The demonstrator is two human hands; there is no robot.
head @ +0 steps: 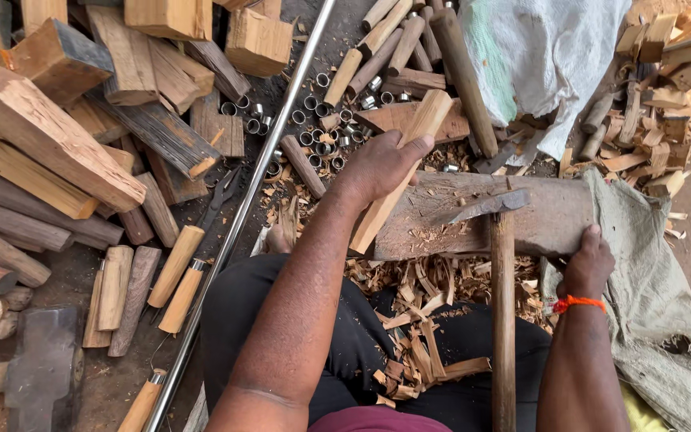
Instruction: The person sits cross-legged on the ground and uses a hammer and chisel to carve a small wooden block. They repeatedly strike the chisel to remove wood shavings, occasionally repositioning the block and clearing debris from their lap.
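Resting slantwise on the chopping block, a wooden stick is gripped by the closed left hand. The block's edge is clasped by the right hand; an adze is lodged in it.

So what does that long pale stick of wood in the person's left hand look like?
The long pale squared wooden stick is light tan, roughly cut with flat sides. It leans tilted, its lower end resting on the worn brown wooden chopping block, its upper end pointing away. The left hand grips it around the middle. Curly shavings lie below.
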